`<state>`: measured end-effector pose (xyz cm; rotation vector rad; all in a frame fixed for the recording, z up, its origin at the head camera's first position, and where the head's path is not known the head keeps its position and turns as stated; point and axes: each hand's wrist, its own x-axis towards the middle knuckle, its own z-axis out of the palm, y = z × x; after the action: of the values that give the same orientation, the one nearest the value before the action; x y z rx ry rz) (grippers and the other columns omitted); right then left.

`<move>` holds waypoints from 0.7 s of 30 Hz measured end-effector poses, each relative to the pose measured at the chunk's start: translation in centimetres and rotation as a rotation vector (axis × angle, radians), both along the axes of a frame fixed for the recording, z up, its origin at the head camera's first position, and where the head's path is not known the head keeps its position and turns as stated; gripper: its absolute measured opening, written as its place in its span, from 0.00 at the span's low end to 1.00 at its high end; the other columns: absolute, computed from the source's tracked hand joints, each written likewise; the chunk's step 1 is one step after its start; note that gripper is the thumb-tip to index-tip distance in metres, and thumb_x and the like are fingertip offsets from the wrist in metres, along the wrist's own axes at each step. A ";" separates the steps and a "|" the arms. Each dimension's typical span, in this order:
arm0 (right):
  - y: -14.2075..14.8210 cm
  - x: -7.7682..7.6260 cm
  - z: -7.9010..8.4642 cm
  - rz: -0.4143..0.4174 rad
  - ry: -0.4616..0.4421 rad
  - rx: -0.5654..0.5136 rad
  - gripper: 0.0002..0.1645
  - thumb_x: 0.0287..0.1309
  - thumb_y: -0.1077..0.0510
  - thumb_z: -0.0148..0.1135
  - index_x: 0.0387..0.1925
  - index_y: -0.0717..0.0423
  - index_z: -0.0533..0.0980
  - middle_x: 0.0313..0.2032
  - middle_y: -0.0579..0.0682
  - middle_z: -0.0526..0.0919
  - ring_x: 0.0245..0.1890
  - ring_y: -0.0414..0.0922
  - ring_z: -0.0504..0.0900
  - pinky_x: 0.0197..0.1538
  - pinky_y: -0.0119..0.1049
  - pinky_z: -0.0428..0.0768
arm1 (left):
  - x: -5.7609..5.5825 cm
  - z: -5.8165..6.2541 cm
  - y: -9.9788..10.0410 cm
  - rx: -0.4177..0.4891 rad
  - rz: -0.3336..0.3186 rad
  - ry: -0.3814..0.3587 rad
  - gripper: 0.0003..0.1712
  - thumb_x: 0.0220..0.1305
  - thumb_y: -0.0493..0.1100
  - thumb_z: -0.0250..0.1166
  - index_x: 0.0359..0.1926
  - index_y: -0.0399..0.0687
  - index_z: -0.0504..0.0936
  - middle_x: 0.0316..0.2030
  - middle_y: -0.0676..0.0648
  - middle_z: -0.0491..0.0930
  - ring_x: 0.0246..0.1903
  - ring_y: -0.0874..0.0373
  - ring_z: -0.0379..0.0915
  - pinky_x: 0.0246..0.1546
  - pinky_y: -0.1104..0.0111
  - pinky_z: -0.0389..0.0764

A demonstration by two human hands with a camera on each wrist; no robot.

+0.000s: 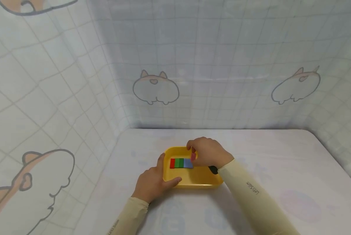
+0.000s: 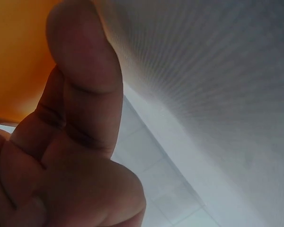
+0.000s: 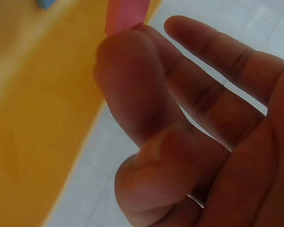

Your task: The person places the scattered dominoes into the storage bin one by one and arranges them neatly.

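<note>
A yellow tray point(image 1: 193, 180) lies on the white-covered table. My left hand point(image 1: 152, 182) rests at its left front corner, index finger straight along the left side and thumb stretched over the front edge. Over the tray's far side, my right hand point(image 1: 206, 150) pinches a small pink block point(image 3: 128, 14) between thumb and finger. Just left of that block, a row of flat blocks lies in the tray: a red block point(image 1: 172, 163), green blocks point(image 1: 179, 163) and light blue point(image 1: 187, 163) at the right end, partly behind the right hand.
A dark, rounded thing point(image 1: 213, 169) shows in the tray, partly covered by the right wrist. A grid-patterned cloth with animal drawings point(image 1: 156, 88) hangs behind and at both sides of the table point(image 1: 281, 163).
</note>
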<state>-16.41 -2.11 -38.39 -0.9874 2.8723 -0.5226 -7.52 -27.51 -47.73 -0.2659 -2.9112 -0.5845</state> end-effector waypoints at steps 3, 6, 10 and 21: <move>-1.0 0.0 -0.4 0.018 -0.002 0.009 0.26 0.52 0.53 0.76 0.55 0.47 0.84 0.33 0.35 0.84 0.34 0.39 0.78 0.36 0.38 0.79 | 0.2 -0.2 0.0 -0.006 0.007 0.015 0.75 0.49 0.94 0.50 0.82 0.46 0.52 0.15 0.53 0.68 0.13 0.57 0.64 0.17 0.63 0.68; -1.6 0.1 -0.7 0.018 0.005 0.018 0.26 0.52 0.54 0.76 0.55 0.47 0.84 0.34 0.37 0.84 0.34 0.40 0.78 0.36 0.39 0.79 | 0.4 -0.3 0.2 -0.004 0.005 0.017 0.75 0.50 0.94 0.51 0.82 0.46 0.53 0.14 0.53 0.68 0.13 0.57 0.64 0.16 0.63 0.67; -1.6 0.0 -1.4 0.016 0.036 0.067 0.24 0.53 0.57 0.74 0.54 0.46 0.84 0.36 0.38 0.84 0.33 0.41 0.78 0.36 0.40 0.79 | 0.4 -0.3 0.4 -0.001 -0.002 -0.010 0.75 0.49 0.94 0.50 0.82 0.46 0.52 0.15 0.53 0.69 0.14 0.57 0.65 0.17 0.63 0.68; -1.7 0.0 -2.9 -0.013 0.126 0.237 0.23 0.50 0.59 0.77 0.51 0.46 0.85 0.33 0.40 0.83 0.29 0.44 0.76 0.35 0.41 0.80 | 0.7 -0.1 0.2 0.011 -0.005 0.003 0.75 0.49 0.94 0.51 0.82 0.46 0.51 0.16 0.54 0.69 0.15 0.58 0.66 0.18 0.63 0.69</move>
<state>-16.39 -3.82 -41.24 -0.9950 2.9611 -0.1184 -6.77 -27.30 -47.87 -0.2721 -2.9046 -0.5998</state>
